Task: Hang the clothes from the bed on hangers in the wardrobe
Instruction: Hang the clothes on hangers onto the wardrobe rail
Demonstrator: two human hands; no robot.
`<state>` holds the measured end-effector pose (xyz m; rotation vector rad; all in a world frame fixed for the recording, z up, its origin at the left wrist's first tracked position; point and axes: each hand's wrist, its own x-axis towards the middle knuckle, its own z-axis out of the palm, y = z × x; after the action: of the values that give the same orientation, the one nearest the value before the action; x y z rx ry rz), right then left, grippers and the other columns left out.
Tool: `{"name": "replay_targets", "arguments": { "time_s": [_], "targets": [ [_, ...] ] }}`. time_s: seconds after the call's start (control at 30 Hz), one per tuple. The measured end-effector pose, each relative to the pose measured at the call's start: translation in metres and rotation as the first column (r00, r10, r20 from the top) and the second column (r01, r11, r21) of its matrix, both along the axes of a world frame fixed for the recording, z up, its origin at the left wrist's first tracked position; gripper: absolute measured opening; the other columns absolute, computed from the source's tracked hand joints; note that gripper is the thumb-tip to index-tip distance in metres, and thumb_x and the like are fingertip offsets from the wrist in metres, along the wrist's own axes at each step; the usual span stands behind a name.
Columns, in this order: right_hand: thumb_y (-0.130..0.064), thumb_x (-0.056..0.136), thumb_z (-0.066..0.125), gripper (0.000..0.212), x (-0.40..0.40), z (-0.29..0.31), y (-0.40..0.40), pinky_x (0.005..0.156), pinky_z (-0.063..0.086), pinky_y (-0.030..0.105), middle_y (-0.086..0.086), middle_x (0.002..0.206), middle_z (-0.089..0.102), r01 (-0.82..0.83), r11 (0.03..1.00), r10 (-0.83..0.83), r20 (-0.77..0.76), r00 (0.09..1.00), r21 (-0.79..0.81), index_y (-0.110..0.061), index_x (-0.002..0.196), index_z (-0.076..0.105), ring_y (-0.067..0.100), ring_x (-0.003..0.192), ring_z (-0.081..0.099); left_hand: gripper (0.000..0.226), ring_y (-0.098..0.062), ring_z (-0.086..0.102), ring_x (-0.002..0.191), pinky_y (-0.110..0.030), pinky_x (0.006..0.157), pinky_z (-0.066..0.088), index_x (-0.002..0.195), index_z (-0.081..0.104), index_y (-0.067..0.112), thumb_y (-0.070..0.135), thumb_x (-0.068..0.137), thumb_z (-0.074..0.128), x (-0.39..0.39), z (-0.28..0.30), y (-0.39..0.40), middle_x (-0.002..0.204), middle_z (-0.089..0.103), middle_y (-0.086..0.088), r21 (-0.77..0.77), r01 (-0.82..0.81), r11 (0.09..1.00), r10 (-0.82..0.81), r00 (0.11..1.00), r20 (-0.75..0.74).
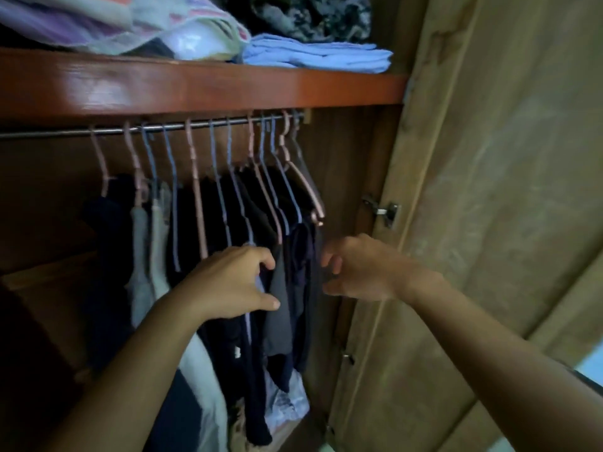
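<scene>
- Reaching with both bare arms into an open wardrobe, toward the right end of a metal rail.
- Left hand pressing against the hanging clothes, fingers curled around the edge of a dark garment, thumb lying below; seeming to grip the fabric, though the fingertips are partly hidden in the cloth.
- Right hand hovering just beside the same clothes, fingers loosely curled, thumb apart beneath them, holding nothing that can be seen.
- Hanging along the rail: pink and blue hangers, most carrying dark garments, with a few grey and white pieces toward the left.
- Dangling bare at the far right: one pink hanger, just above the right hand.
- Resting on the red-brown shelf above the rail: folded blue cloth and other bundled fabrics.
- Standing open at the right: the wardrobe door, with a metal hinge showing at its inner edge.
</scene>
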<state>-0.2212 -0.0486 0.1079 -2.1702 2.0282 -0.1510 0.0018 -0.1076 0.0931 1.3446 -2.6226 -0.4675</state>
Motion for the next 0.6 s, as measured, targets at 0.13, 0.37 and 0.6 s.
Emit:
{"name": "replay_targets", "arguments": {
  "time_s": [0.13, 0.37, 0.6],
  "targets": [
    [-0.044, 0.084, 0.072, 0.037, -0.042, -0.003, 0.051, 0.087, 0.054, 0.036, -0.010, 0.103, 0.065, 0.139, 0.989, -0.136, -0.044, 0.990, 0.051, -0.030, 0.117, 0.061, 0.013, 0.098, 0.061, 0.065, -0.010, 0.056, 0.105, -0.034, 0.087, 0.051, 0.128, 0.051, 0.036, 0.054, 0.072, 0.079, -0.054, -0.010, 0.019, 0.123, 0.056, 0.010, 0.060, 0.127, 0.990, -0.127, 0.992, -0.003],
    [-0.044, 0.085, 0.070, 0.045, -0.100, -0.018, 0.126, 0.087, 0.055, 0.038, -0.007, 0.111, 0.064, 0.354, 0.934, -0.347, -0.117, 0.931, 0.048, -0.032, 0.125, 0.055, 0.016, 0.103, 0.061, 0.068, -0.012, 0.050, 0.119, -0.032, 0.092, 0.047, 0.137, 0.045, 0.034, 0.048, 0.078, 0.076, -0.146, -0.019, 0.057, 0.138, 0.048, 0.009, 0.094, 0.305, 0.948, -0.305, 0.952, -0.016],
    [-0.036, 0.091, 0.065, 0.039, -0.140, -0.038, 0.204, 0.083, 0.058, 0.034, -0.003, 0.113, 0.067, 0.474, 0.878, -0.469, -0.085, 0.879, 0.065, -0.026, 0.127, 0.056, 0.019, 0.100, 0.065, 0.067, -0.008, 0.052, 0.114, -0.029, 0.089, 0.048, 0.133, 0.047, 0.038, 0.049, 0.075, 0.078, -0.224, -0.033, 0.113, 0.132, 0.051, 0.011, 0.157, 0.394, 0.906, -0.394, 0.919, -0.030]
  ]
}}
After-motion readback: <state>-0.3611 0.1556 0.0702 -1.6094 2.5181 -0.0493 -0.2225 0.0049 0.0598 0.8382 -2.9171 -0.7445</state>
